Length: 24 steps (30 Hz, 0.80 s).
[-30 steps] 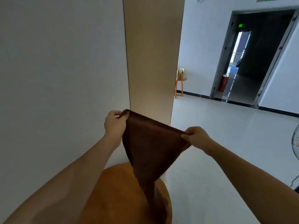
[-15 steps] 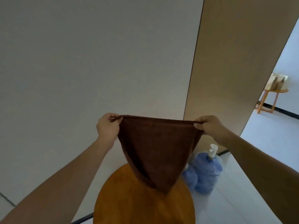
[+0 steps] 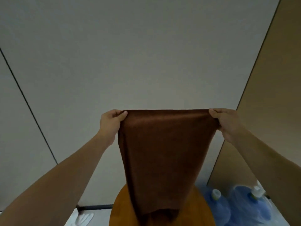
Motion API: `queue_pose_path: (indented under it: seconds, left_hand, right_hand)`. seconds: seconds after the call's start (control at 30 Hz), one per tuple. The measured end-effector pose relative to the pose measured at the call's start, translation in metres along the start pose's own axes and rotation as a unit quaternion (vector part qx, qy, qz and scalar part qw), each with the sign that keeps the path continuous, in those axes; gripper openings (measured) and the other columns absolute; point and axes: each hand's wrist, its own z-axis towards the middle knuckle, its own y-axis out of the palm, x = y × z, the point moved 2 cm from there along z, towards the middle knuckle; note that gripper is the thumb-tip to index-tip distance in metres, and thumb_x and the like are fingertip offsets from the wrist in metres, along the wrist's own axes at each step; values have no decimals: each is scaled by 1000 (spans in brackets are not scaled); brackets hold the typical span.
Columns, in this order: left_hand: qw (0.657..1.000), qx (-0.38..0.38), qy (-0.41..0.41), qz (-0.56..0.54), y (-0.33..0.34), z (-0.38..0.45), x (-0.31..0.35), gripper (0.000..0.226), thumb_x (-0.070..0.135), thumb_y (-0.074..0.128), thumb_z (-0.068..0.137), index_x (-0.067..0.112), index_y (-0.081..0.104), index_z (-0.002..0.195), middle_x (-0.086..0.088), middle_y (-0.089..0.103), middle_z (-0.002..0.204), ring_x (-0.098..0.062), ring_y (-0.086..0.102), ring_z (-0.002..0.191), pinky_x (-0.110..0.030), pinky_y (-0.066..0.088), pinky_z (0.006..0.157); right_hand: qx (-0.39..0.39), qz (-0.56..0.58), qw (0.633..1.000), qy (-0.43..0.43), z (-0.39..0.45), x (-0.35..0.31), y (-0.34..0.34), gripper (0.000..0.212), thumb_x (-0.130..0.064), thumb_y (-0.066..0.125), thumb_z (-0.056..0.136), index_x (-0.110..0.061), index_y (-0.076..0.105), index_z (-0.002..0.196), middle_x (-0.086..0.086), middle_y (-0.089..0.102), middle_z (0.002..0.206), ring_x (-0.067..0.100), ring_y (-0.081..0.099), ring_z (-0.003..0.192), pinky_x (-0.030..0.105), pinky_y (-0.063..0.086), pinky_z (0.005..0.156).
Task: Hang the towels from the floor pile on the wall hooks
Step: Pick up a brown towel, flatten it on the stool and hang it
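A dark brown towel hangs stretched flat in front of me, its top edge level and taut. My left hand pinches the towel's upper left corner. My right hand pinches the upper right corner. The towel's lower end drapes down over a round orange-brown table top. No wall hooks and no floor pile show in the head view.
A plain grey wall fills the view ahead, with a dark seam on the left. A tan panel stands at the right. Two blue water jugs sit on the floor at the lower right.
The view has swung left from the doorway to face the wall. My hands have moved apart and up, so the towel now hangs wider and flatter.
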Motion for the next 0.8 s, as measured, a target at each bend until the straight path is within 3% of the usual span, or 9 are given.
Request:
queue_pose_path:
  seconds: [0.2,0.3,0.37,0.43,0.5,0.6,0.7,0.8]
  left_hand:
    - [983,1,44,180,-10,68,10,11,22,66,95,15,72,89,-8,71,79,-34,68,62,-37,57,55]
    - [947,-2,92,308,-14,101,12,10,14,64,94,16,74,97,-2,70,91,-23,67,87,-28,50,78]
    - [919,-7,121,376,-17,119,14,14,10,62,94,16,74,98,0,67,88,-20,64,90,-25,46,79]
    - [911,10,136,389,-19,133,20,14,9,62,93,16,73,99,1,66,88,-18,62,88,-24,43,77]
    - [931,49,130,338,-17,143,29,10,13,65,93,17,72,98,1,67,91,-15,60,87,-23,44,79]
    - [984,71,87,137,-11,147,43,6,17,71,90,21,66,89,-4,71,92,-21,68,84,-34,58,79]
    - [997,38,61,12,-7,135,51,8,16,66,94,19,65,87,-4,67,82,-19,64,72,-39,58,75]
    - [999,29,31,-33,-9,108,47,12,18,62,97,13,69,88,-3,62,77,-17,57,69,-36,52,68]
  right_hand:
    - [5,-15,999,-37,50,-13,50,16,-15,74,88,-5,73,101,7,72,91,16,66,78,27,52,67]
    - [8,-25,998,-48,76,-17,74,9,-17,75,87,-11,75,93,7,73,91,22,68,86,35,57,78]
    - [13,-28,998,-56,90,-21,87,9,-16,76,87,-11,75,94,9,74,95,23,69,92,36,57,86]
    - [14,-22,997,-68,99,-27,98,10,-15,75,87,-10,75,96,10,74,98,22,69,93,36,57,89]
    - [26,-4,997,-77,104,-36,107,5,-16,74,88,-15,75,93,8,74,98,20,69,93,36,57,90]
    - [51,29,995,-85,103,-49,110,4,-19,68,93,-20,72,92,5,73,100,14,69,90,30,56,84]
    - [56,47,994,-86,93,-51,102,9,-20,64,96,-20,71,90,2,72,97,11,68,87,29,56,82]
    - [39,45,996,-68,73,-40,89,12,-19,63,96,-19,71,87,0,70,94,14,66,89,33,54,84]
